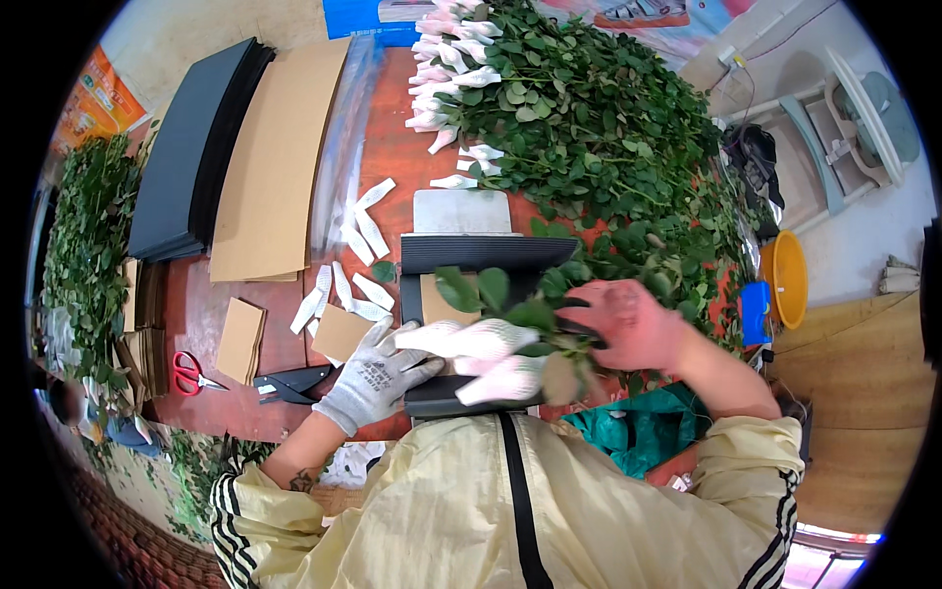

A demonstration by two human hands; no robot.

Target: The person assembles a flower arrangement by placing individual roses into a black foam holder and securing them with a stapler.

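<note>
My left hand (376,375) in a grey coated glove lies with fingers spread at the left edge of a dark ridged cardboard holder (486,253), touching it beside the netted buds. My right hand (620,324) in a pink glove is closed on leafy rose stems (579,334). Their white and pale pink netted buds (471,344) lie over the holder and a brown card (442,299) inside it. Loose white net sleeves (363,231), small brown cards (240,341), a black stapler (292,383) and red scissors (191,376) are to my left.
A red table (177,294) carries black sheets (191,142), long cardboard sheets (275,157), a metal plate (461,210) and a large rose pile (579,118) at the back right. More stems (88,196) lie far left. A yellow basin (790,280) and green bag (633,432) are rightward.
</note>
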